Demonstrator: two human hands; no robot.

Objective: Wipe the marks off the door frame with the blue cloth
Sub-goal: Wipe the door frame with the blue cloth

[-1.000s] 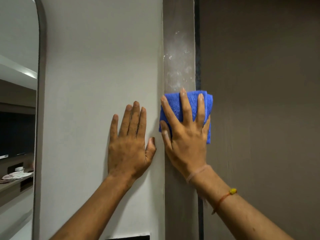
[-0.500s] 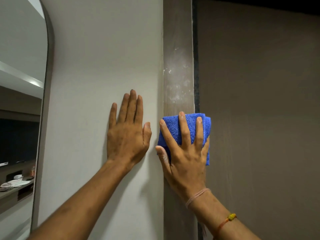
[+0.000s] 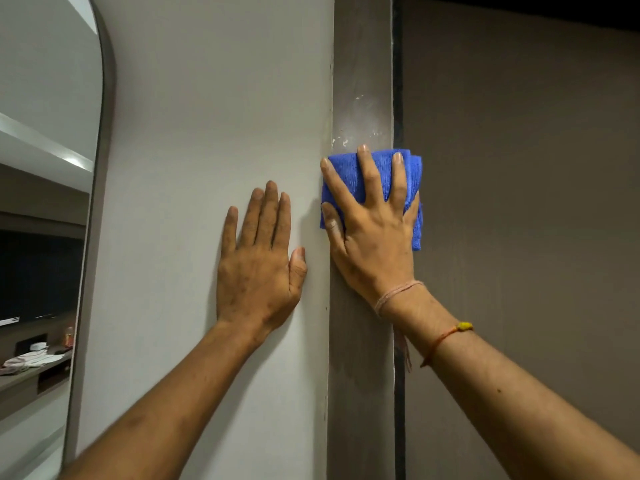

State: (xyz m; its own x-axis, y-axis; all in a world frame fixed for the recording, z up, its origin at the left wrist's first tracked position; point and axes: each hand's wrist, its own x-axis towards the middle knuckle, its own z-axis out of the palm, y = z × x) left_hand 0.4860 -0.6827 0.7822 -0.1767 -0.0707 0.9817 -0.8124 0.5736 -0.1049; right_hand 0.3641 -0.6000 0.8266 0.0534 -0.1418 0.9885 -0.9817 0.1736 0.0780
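Note:
A grey-brown door frame (image 3: 362, 358) runs vertically through the middle of the view. White specks and a pale smear, the marks (image 3: 356, 133), sit on it just above the cloth. My right hand (image 3: 372, 233) presses a folded blue cloth (image 3: 414, 188) flat against the frame with fingers spread over it. The cloth overhangs the frame's right edge onto the door. My left hand (image 3: 259, 268) lies flat on the pale wall (image 3: 207, 116) left of the frame, fingers together, holding nothing.
A brown door (image 3: 519, 220) fills the right side, with a dark gap (image 3: 398, 81) between it and the frame. At the far left stands a tall arched mirror (image 3: 41, 168) with a grey rim, reflecting a room and a counter with items.
My right hand with the cloth slid down the frame, then back up close under the marks. The smear above the cloth looks fainter. My left hand stayed flat on the wall.

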